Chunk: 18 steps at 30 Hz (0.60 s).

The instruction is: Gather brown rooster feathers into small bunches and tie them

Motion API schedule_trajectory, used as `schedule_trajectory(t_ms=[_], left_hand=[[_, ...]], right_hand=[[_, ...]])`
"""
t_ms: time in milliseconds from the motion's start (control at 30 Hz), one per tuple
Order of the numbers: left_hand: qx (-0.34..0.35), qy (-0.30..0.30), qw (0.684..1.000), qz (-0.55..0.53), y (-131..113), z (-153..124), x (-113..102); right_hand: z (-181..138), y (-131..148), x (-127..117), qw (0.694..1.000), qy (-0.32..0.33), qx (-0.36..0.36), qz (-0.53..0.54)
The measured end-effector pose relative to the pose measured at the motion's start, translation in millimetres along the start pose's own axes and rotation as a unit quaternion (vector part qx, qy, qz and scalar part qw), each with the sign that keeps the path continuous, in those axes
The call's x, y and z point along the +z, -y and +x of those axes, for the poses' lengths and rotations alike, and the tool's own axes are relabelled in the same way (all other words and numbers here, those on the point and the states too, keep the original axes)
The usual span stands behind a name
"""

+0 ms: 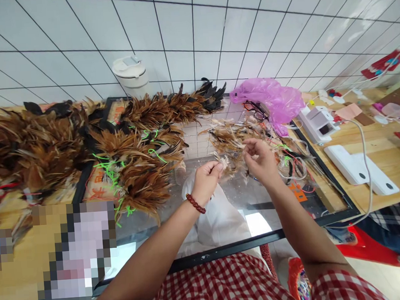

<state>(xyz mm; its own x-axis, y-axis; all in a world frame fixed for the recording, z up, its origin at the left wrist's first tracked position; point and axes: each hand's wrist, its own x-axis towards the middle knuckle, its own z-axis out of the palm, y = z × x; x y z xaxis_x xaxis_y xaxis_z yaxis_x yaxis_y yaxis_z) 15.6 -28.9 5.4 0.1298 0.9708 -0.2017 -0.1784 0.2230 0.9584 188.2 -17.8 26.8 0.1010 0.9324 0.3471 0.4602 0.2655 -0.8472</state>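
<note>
My left hand (pixel 207 179), with a beaded bracelet (pixel 196 203) at the wrist, is closed on a small pale, fluffy feather tuft (pixel 224 163) between thumb and fingers. To its right, my right hand (pixel 260 160) hovers at the edge of a loose heap of brown and cream feathers (pixel 231 136). Its fingers are curled with thumb and fingertips close together; whether something tiny is between them I cannot make out. Left of my hands lie bundles of brown feathers (pixel 143 181), some tied with bright green string (pixel 110 172).
The glass tabletop (pixel 222 221) has a black frame. More feather bundles (pixel 38 143) cover the left side. At the back stand a white lidded cup (pixel 132 77) and a pink plastic bag (pixel 272 99), with eyeglasses (pixel 257 111) beside it. White power strips (pixel 360 168) and a cable (pixel 367 165) lie right.
</note>
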Motion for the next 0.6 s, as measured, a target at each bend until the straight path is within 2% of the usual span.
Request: schedule_trajectory(t_ms=[100,200,267,367,400,500,567,600], left_hand=[[0.012,-0.005,1.0,0.009,-1.4,-0.8,-0.5],[0.036,0.006,0.998,0.045,-2.7,-2.2,-0.6],[0.049,0.012,0.996,0.069,-4.2,-3.2,-0.4],[0.049,0.008,0.996,0.074,-6.2,-3.7,-0.3],[0.045,0.004,0.997,0.069,-6.3,-3.5,-0.4],[0.039,-0.009,0.998,0.056,-4.6,-2.4,-1.1],[0.035,-0.006,0.998,0.048,-2.7,-2.1,-1.4],[0.031,0.001,0.998,0.045,-2.1,-2.3,-1.4]], right_hand=[[-0.9,0.6,3.3,0.992,0.1,0.062,0.046],[-4.7,4.7,13.2,0.961,0.173,0.149,0.156],[-5.1,5.9,16.1,0.953,0.16,0.166,0.197],[-1.5,4.5,9.6,0.966,0.072,0.142,0.202],[-0.1,4.0,5.8,0.972,0.062,0.134,0.181],[1.0,4.6,-2.1,0.977,0.124,0.133,0.109],[-1.2,6.7,-0.9,0.969,0.162,0.135,0.126],[-2.6,7.8,1.4,0.967,0.161,0.132,0.149]])
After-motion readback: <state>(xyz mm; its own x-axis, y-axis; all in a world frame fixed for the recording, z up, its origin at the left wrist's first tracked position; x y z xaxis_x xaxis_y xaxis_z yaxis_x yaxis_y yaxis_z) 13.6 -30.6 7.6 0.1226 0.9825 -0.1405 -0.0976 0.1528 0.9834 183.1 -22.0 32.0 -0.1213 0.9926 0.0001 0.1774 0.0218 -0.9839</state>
